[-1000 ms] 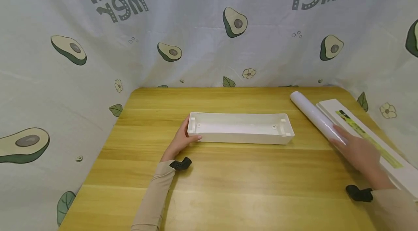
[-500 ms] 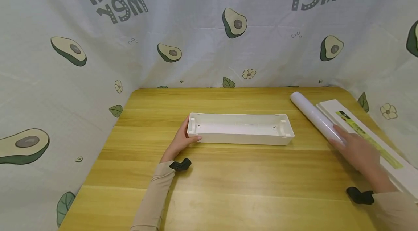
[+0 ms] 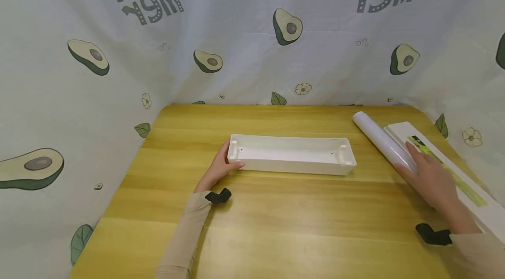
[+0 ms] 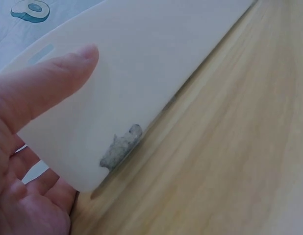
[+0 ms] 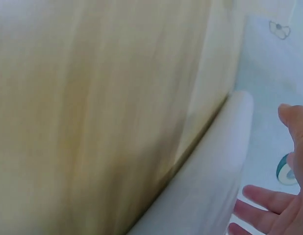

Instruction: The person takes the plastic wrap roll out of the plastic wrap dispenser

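A long white plastic trough (image 3: 292, 166), hollow side up, lies across the middle of the table. My left hand (image 3: 221, 166) grips its left end, with the thumb on the near wall and the fingers behind the end. In the left wrist view a grey patch (image 4: 120, 149) marks the trough's wall near its lower edge. My right hand (image 3: 432, 182) is at the near end of a white roll (image 3: 378, 134), fingers spread and partly overlapping a flat white panel (image 3: 402, 132) beside it. In the right wrist view the fingers lie just beyond the roll (image 5: 205, 181).
The flat panel bears a green-yellow label (image 3: 469, 191) and runs along the right side of the wooden table (image 3: 300, 226). A white curtain (image 3: 244, 16) printed with avocados hangs around the back and sides.
My right hand's fingers have loosened from the roll and shifted a little toward the labelled panel. The left hand and trough have stayed put; the head view has tilted slightly.
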